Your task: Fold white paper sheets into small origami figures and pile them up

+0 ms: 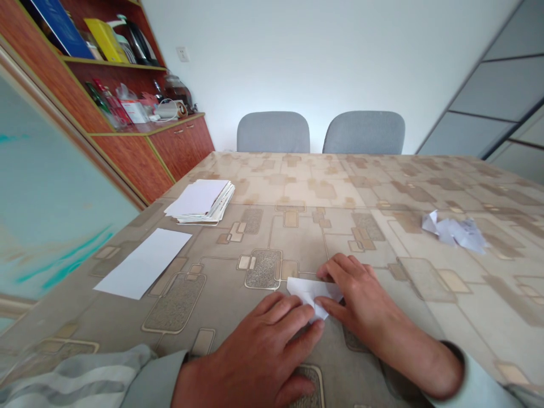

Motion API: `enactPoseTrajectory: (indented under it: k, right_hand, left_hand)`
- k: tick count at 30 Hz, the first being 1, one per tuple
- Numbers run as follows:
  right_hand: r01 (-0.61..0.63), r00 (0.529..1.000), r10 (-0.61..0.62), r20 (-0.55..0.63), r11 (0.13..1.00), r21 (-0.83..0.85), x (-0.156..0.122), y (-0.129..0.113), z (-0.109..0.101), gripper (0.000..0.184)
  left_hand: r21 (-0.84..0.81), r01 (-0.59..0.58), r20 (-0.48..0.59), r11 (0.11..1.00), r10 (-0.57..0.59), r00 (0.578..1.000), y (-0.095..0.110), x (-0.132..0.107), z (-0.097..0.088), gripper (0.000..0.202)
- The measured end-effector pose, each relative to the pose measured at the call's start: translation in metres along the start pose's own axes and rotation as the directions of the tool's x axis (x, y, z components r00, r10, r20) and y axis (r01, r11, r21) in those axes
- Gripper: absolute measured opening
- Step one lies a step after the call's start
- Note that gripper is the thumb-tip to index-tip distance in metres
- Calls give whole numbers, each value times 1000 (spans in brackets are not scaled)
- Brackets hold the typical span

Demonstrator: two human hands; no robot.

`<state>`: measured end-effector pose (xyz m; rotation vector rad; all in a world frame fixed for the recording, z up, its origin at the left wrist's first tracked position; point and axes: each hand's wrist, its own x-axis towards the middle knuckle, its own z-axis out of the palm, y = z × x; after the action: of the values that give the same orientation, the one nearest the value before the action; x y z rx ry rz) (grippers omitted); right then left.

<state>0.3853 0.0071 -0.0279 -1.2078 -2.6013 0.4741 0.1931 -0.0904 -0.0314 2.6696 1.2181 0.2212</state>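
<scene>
A small piece of white folded paper (309,289) lies on the patterned table in front of me, with creases and angled edges. My left hand (259,351) rests palm down at its left side, fingertips pressing on the paper's lower left part. From the right, my right hand (361,300) grips the same paper, its thumb on the near part and its curled fingers at the upper right corner. Both hands cover some of the paper's edges. To the left lies a flat blank white sheet (143,264), and beyond it sits a stack of paper (199,199).
Several crumpled or folded white papers (454,231) lie at the table's right. Two grey chairs (273,131) stand at the far edge of the table (306,226). A wooden cabinet (178,144) with bottles and boxes is at the back left, beside a glass panel (51,198).
</scene>
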Motion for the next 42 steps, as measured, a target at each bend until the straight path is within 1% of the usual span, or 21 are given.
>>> enactPoseTrajectory:
  k: [2,5,10,13,17,19,22,25,27,30,33,39,42]
  right_hand:
    - [-5,999,5,32,1000,22,-1,-2,1,21]
    - [-15,999,12,53,998,53,0,-3,2,15]
    - [34,999,-33,-20,999,28,4,-2,-3,11]
    - [51,997,-50,-61,999,15,4,-1,-6,15]
    - [147,987,-146,-71,989,6,5,-2,-11,22]
    - [192,980,-192,-62,981,-6,5,-4,-13,26]
    - [236,972,-236,-7,971,-40,4,-6,-15,27]
    - [270,963,-269,27,959,-90,3,-6,-14,18]
    - [294,955,-295,7,947,-128,2,-5,-12,15]
    - [337,935,-352,-49,922,-192,1,-5,-10,19]
    - [372,914,-399,-77,898,-234,0,-5,-10,22]
    - [363,908,-404,-109,890,-274,1,-3,-9,26]
    - [360,913,-394,-104,900,-247,1,-2,-9,26]
  left_hand:
    - [1,5,4,1000,-5,1000,0,0,0,61]
    - [4,12,16,1000,-12,1000,1,-1,-1,62]
    - [8,14,15,1000,-14,1000,1,-1,-1,61]
    - [3,20,12,1000,-20,1000,1,0,-2,59]
    - [5,18,0,1000,-18,1000,1,0,-1,60]
    - [7,9,-7,1000,-9,1000,1,-1,0,59]
    - [14,5,-6,1000,-5,1000,1,-1,1,57]
    - [22,9,3,1000,-9,1000,2,-1,2,57]
    - [27,9,7,1000,-9,1000,2,-1,2,58]
    - [29,7,11,1000,-7,1000,2,0,1,58]
    - [28,8,15,1000,-9,1000,2,0,0,59]
    - [36,14,24,999,-15,1000,3,-1,0,58]
    - [36,12,23,999,-13,1000,3,-2,-1,58]
